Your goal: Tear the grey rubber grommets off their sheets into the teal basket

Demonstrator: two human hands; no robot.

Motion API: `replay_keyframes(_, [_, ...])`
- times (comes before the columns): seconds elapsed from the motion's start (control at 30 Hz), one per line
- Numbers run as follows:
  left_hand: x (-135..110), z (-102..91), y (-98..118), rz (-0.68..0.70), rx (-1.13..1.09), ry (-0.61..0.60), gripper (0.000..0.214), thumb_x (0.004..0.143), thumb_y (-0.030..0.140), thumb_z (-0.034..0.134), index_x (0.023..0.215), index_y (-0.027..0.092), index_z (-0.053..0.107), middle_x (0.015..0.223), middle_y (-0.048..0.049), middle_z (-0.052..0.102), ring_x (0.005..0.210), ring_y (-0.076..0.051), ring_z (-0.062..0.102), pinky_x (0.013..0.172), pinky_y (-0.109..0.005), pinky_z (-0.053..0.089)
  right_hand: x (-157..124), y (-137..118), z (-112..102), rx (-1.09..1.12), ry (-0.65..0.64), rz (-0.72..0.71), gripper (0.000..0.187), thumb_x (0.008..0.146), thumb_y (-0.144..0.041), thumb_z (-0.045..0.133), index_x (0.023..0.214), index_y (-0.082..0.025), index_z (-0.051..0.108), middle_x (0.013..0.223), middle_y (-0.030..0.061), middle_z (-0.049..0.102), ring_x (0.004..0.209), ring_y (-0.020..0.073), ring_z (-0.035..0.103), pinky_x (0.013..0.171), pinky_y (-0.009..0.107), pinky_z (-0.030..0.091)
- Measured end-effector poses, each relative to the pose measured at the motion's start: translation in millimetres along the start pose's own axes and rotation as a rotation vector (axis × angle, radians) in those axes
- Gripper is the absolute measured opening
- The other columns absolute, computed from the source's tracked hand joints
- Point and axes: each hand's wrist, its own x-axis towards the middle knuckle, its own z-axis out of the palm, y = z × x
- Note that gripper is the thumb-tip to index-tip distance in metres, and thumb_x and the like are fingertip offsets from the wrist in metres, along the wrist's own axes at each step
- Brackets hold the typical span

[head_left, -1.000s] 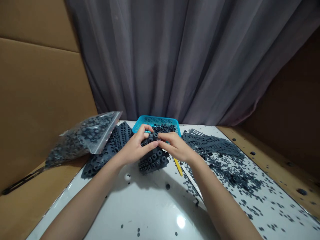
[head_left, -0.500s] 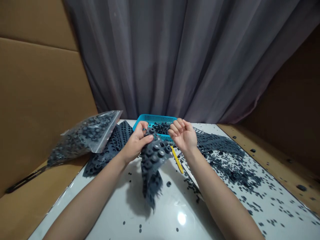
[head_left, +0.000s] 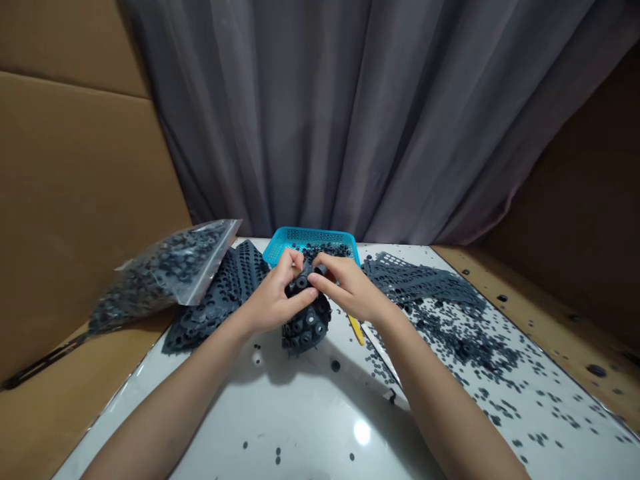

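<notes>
Black knobbed sheet (head_left: 306, 325) sat mid-view, my left hand (head_left: 273, 299) gripping it, right hand (head_left: 351, 288) pinching a knob (head_left: 321, 269). I judged a firm left hold, one knob per pinch, best; blue basket (head_left: 315, 232) stood beyond, at twelve o'clock.

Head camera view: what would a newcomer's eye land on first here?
Probably the bright blue basket, at the far side of the white table, just beyond the hands. Next, in the middle, the dark studded sheet held in the left hand, with the right hand at its top. Then the small dark bits strewn across the table's right side.
</notes>
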Motion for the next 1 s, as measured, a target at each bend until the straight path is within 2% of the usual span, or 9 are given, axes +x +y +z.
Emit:
replay_keyframes(0.3, [6.6,9.2,-20.2,-0.2,-0.388,-0.054,0.022,0.085,0.037,0.051,0.085,0.023,0.034,0.064,0.0072,0.031,0.051,-0.008,0.028,0.049,-0.019,0.024,3.0,18.0,11.5,0.041,0.012,0.03,0.02,0.083,-0.02,0.04,0.064,-0.019,0.037,0.057,-0.0045,0.036,0.053,0.0104,0.032,0.054,0.025,0.025])
replay_keyframes(0.37, [8.9,11.5,-26.4,-0.23,-0.526,-0.054,0.027,0.082,0.036,0.055,0.084,0.023,0.032,0.062,0.0081,0.032,0.049,-0.007,0.028,0.048,-0.018,0.024,5.2,25.5,22.8,0.249,0.038,0.095,0.018,0.082,-0.023,0.04,0.064,-0.02,0.038,0.056,-0.0046,0.034,0.052,0.0108,0.031,0.053,0.025,0.024])
replay_keyframes(0.43, [10.3,12.6,-28.6,-0.258,-0.68,-0.005,0.032,0.077,0.035,0.061,0.082,0.023,0.031,0.062,0.0083,0.035,0.049,-0.006,0.032,0.048,-0.018,0.028,8.6,32.6,34.6,0.596,0.09,0.201,0.017,0.079,-0.026,0.042,0.063,-0.021,0.037,0.053,-0.0059,0.027,0.048,0.0106,0.025,0.05,0.024,0.023])
replay_keyframes(0.53, [11.3,9.2,-24.0,-0.275,-0.864,0.121,0.035,0.073,0.029,0.065,0.079,0.022,0.031,0.067,0.0071,0.04,0.054,-0.007,0.042,0.053,-0.017,0.035,13.7,40.4,42.6,1.063,0.252,0.269,0.023,0.078,-0.029,0.039,0.061,-0.022,0.025,0.052,-0.0073,0.015,0.044,0.0106,0.013,0.046,0.024,0.021])
replay_keyframes(0.63, [12.1,0.5,-17.5,-0.244,-0.903,0.202,0.031,0.073,0.023,0.062,0.078,0.022,0.032,0.068,0.0062,0.043,0.059,-0.007,0.046,0.056,-0.018,0.039,15.4,43.8,34.5,1.259,0.369,0.218,0.025,0.082,-0.028,0.034,0.061,-0.022,0.022,0.053,-0.0067,0.013,0.046,0.0113,0.01,0.047,0.023,0.023])
replay_keyframes(0.73, [13.5,-7.5,-17.6,-0.223,-0.827,0.191,0.027,0.074,0.023,0.06,0.08,0.023,0.034,0.065,0.0066,0.043,0.054,-0.008,0.043,0.05,-0.017,0.036,12.8,42.5,22.7,1.373,0.325,0.181,0.024,0.084,-0.028,0.036,0.062,-0.021,0.029,0.055,-0.0057,0.017,0.046,0.0107,0.013,0.048,0.023,0.024])
replay_keyframes(0.83, [15.0,-10.7,-22.5,-0.21,-0.755,0.221,0.025,0.075,0.025,0.059,0.081,0.023,0.035,0.063,0.0073,0.042,0.05,-0.007,0.039,0.046,-0.016,0.033,9.6,40.7,19.6,1.359,0.219,0.154,0.024,0.084,-0.032,0.038,0.064,-0.02,0.032,0.056,-0.0054,0.019,0.047,0.01,0.017,0.049,0.022,0.025])
replay_keyframes(0.9, [15.8,-10.7,-24.9,-0.204,-0.71,0.286,0.023,0.075,0.025,0.059,0.081,0.023,0.036,0.063,0.0071,0.043,0.051,-0.007,0.04,0.047,-0.016,0.034,10.0,44.5,21.4,1.237,0.193,0.165,0.025,0.085,-0.035,0.034,0.065,-0.021,0.03,0.057,-0.0052,0.02,0.047,0.0101,0.02,0.05,0.023,0.028])
replay_keyframes(1.0, [16.3,-10.6,-25.0,-0.253,-0.623,0.391,0.017,0.076,0.028,0.056,0.08,0.021,0.04,0.067,0.0059,0.046,0.057,-0.008,0.043,0.052,-0.016,0.035,18.1,65.3,22.4,0.716,0.248,0.319,0.028,0.087,-0.04,0.021,0.068,-0.022,0.029,0.059,-0.0039,0.025,0.049,0.0119,0.028,0.054,0.025,0.034])
